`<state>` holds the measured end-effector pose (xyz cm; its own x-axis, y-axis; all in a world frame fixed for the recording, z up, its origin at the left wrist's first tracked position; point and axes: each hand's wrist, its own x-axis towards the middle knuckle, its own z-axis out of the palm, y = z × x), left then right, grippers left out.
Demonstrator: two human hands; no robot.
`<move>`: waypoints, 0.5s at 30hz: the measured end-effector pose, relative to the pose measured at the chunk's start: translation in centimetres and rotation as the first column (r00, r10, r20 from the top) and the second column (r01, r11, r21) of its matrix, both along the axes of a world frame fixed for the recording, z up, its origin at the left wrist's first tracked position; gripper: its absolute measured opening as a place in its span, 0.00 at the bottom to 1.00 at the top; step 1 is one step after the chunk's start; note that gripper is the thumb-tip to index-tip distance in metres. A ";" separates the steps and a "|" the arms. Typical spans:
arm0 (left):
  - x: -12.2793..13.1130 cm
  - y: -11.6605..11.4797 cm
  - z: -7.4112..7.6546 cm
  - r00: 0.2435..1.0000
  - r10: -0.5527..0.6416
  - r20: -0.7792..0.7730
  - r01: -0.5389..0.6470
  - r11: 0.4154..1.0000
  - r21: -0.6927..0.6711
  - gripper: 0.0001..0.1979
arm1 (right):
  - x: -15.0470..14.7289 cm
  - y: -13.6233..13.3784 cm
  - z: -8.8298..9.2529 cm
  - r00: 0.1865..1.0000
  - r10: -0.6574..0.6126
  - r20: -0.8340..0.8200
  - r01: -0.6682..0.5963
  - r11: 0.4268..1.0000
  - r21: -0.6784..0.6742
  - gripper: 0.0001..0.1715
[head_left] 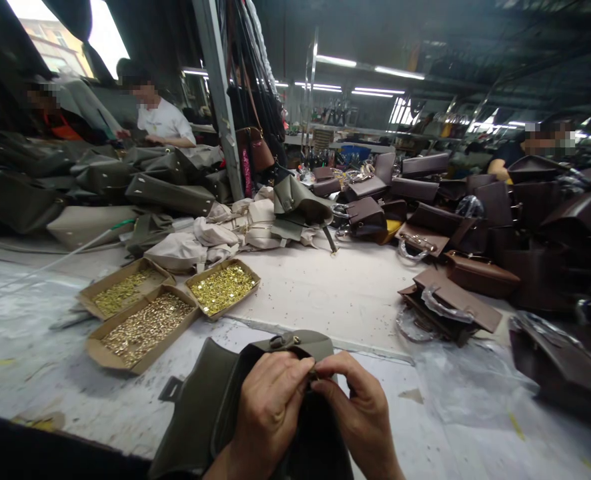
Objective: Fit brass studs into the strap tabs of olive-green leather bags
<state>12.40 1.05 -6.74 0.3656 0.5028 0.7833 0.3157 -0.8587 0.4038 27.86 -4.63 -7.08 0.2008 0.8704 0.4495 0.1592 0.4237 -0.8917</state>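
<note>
An olive-green leather handbag (215, 400) stands open at the near edge of the white worktable (325, 287), a metal ring fitting on its top rim. My left hand (268, 407) grips the bag's rim with curled fingers. My right hand (360, 410) faces it, thumb and fingers pinched on the same rim. The fingertips of both hands meet at a small metal piece on the rim that I cannot make out clearly.
Three cardboard trays of gold metal fittings (148, 327) lie at the left. Brown handbags (450, 303) pile up on the right, olive and beige bags (165, 193) at the back left. Other people sit behind the piles; a steel post (220, 100) rises mid-table.
</note>
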 end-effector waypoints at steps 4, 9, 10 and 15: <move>0.1 -0.1 0.2 1.000 0.011 -0.006 -0.010 1.000 0.020 0.12 | -0.4 0.0 -0.8 0.999 -0.024 -0.022 0.025 0.999 0.048 0.11; 0.1 -0.4 0.1 1.000 -0.002 -0.013 0.003 1.000 0.017 0.12 | -0.5 0.1 -1.2 0.998 -0.058 -0.017 0.059 0.994 0.097 0.11; 0.1 -0.4 0.1 1.000 -0.009 -0.019 0.010 1.000 0.010 0.13 | -0.5 0.1 -1.2 0.998 -0.063 -0.002 0.063 0.993 0.105 0.11; 0.1 -0.3 0.1 0.998 -0.047 -0.034 0.047 0.999 -0.002 0.14 | -0.5 0.1 -1.1 0.996 -0.086 0.029 0.083 0.992 0.098 0.10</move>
<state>12.53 0.79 -6.60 0.4156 0.4849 0.7695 0.2886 -0.8726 0.3940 27.38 -4.50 -8.14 0.2553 0.8032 0.5383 0.2273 0.4913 -0.8408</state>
